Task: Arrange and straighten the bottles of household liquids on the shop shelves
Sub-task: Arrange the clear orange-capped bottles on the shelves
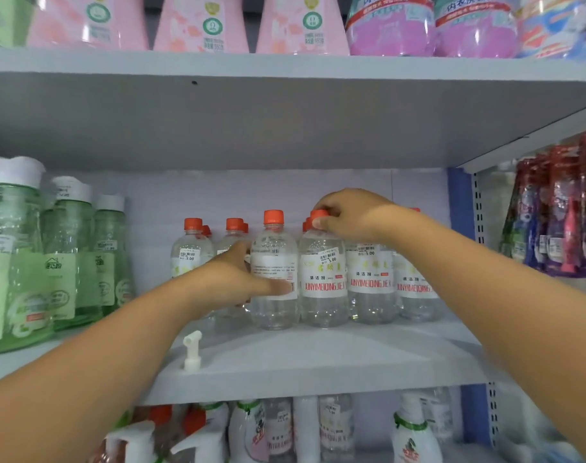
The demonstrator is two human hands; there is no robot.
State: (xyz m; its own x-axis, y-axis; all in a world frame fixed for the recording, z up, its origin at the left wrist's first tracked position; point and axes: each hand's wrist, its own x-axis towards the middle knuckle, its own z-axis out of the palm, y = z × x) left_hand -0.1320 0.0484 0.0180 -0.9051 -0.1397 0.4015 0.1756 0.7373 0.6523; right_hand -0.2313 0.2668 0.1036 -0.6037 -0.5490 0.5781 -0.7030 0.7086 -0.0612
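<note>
Two hands work the middle shelf (318,359), a pale grey painted board. Left hand (238,279) grips the body of a clear bottle (274,272), thumb lying across its white label, fingers wrapped behind. Right hand (348,215) pinches the orange cap (319,214) of the neighbouring bottle (323,282) from above.

Both bottles stand upright, long axes vertical, touching side by side at the front of a row of like bottles. Left-held bottle shows its back label with fine print; right-held one faces out, red lettering forward. Judgement: the left bottle wants turning about its vertical axis to match; the left hand is already on it, so a twist at the wrist should do.

Materials: thin transparent plastic, smooth, waisted cylinder shape, colourless liquid inside, ribbed orange screw caps, glossy paper labels with small price stickers. Likely slippery and light to turn.

Green bottles (67,262) with white caps stand well to the left. A loose white nozzle (192,350) stands near the shelf's front edge.
</note>
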